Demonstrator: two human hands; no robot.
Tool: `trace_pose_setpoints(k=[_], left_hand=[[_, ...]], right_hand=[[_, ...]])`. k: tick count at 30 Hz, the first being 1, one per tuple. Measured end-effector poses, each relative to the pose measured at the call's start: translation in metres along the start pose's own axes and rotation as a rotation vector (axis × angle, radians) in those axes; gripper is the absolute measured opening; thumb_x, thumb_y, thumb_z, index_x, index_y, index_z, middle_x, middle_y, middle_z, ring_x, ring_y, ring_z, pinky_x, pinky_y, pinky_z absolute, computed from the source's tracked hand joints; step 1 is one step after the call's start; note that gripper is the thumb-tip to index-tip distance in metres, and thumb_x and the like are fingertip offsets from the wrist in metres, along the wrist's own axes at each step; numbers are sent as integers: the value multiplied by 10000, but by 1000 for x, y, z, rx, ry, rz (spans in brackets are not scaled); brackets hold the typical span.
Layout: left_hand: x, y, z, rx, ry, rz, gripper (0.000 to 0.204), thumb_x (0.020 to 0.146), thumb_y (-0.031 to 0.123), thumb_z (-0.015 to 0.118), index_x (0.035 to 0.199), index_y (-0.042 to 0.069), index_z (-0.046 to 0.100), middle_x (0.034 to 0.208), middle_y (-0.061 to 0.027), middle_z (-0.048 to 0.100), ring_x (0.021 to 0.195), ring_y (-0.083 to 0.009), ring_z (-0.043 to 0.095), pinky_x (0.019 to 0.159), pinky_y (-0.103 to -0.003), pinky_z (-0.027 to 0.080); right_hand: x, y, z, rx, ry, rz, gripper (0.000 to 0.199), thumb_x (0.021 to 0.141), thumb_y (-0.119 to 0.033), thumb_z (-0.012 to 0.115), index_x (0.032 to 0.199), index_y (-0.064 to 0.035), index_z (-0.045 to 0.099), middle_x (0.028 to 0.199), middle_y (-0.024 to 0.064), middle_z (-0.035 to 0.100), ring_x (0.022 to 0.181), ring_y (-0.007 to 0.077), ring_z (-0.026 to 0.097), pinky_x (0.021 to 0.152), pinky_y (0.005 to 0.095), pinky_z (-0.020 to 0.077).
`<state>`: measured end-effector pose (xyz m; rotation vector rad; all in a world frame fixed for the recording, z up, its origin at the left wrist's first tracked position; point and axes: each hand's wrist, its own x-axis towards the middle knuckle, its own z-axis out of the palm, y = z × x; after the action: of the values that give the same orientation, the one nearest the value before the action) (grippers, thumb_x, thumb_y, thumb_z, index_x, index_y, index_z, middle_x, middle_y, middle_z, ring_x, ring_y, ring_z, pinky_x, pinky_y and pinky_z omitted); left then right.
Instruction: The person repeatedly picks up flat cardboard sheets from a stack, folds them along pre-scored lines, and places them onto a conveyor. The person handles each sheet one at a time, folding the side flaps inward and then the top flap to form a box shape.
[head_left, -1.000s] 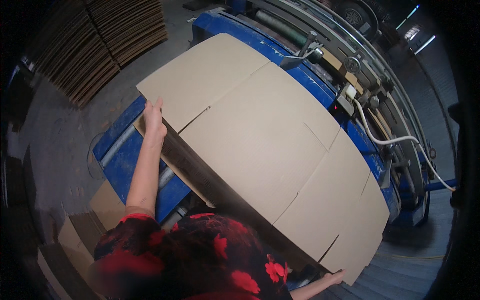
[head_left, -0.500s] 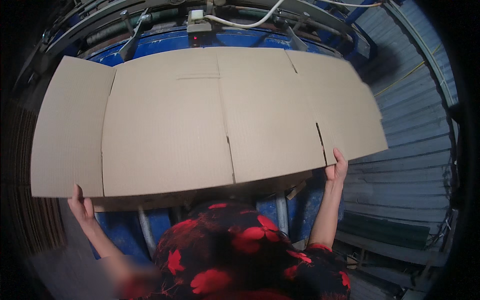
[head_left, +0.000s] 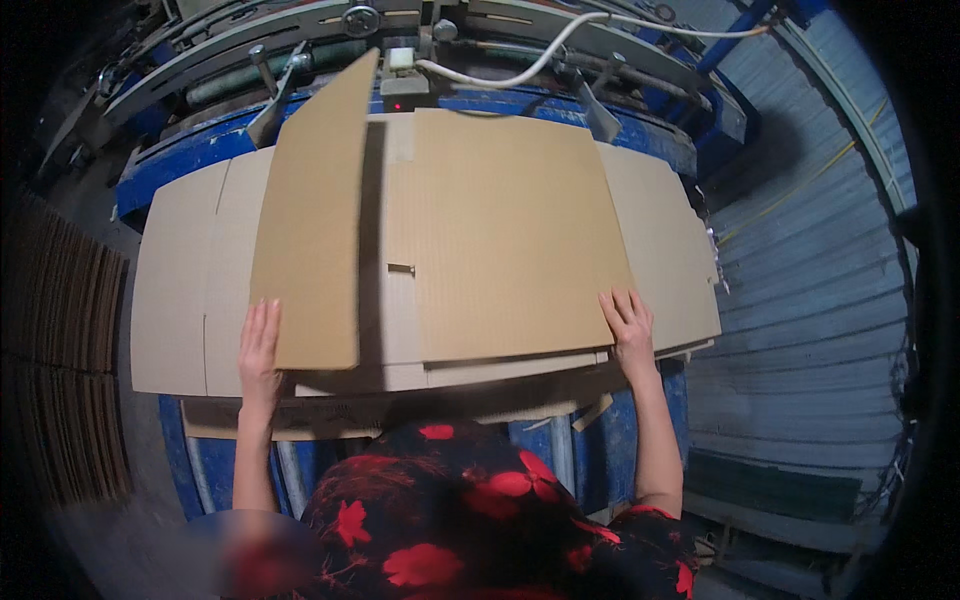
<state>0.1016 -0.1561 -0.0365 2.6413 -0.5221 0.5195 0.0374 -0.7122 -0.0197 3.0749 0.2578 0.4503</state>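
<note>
A cardboard box blank lies in front of me with both end panels turned inward. Its left panel (head_left: 312, 240) stands tilted up, leaning toward the middle. The right panel (head_left: 520, 235) is folded over almost flat, and a gap shows between the two. My left hand (head_left: 260, 352) has its fingers stretched against the near left corner of the tilted panel. On the near right corner of the folded panel rests my right hand (head_left: 630, 325), fingers laid flat along the fold. Underneath, another pale cardboard sheet (head_left: 168, 290) sticks out at both sides.
A blue machine (head_left: 190, 150) with rollers and metal guides spans the far side. A small box with a red light (head_left: 397, 95) and white cable sits there. Stacked brown cardboard (head_left: 70, 420) stands at left. Corrugated metal sheeting (head_left: 800, 330) is at right.
The blank was spread flat and held up by its near edge. Now it is down, its two end panels folded inward. My hands have come closer together and slightly farther forward.
</note>
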Motion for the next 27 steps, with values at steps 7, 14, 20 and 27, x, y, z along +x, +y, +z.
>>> trace_pose_setpoints(k=[7,14,20,27], left_hand=[[88,-11,35,122,-8,-26,662,761,-83,499,1360,192,439,1372,-161,432,1249,-402,397,988,-528,341],[204,-49,78,242,-86,-36,712,742,-84,470,1372,244,411,1381,-151,427,1237,-434,398,962,-621,315],[292,-65,103,218,-118,-109,700,769,-46,473,1392,257,367,1404,-142,394,1295,-387,347,996,-653,260],[166,-87,44,77,101,-162,586,846,84,529,1399,116,338,1386,-163,412,1286,-323,382,1060,-498,281]], right_hand=[[94,26,35,3,75,11,572,727,89,508,1256,-126,535,1274,122,516,1158,388,451,956,483,366],[224,67,72,18,105,-17,452,804,0,473,1228,-138,552,1234,117,539,1167,307,462,943,450,374],[323,91,90,-62,17,55,405,868,-88,410,1247,-148,537,1267,134,503,1173,297,458,954,437,372],[227,110,62,181,123,269,591,739,77,511,1310,-62,453,1339,207,422,1254,374,378,1030,423,328]])
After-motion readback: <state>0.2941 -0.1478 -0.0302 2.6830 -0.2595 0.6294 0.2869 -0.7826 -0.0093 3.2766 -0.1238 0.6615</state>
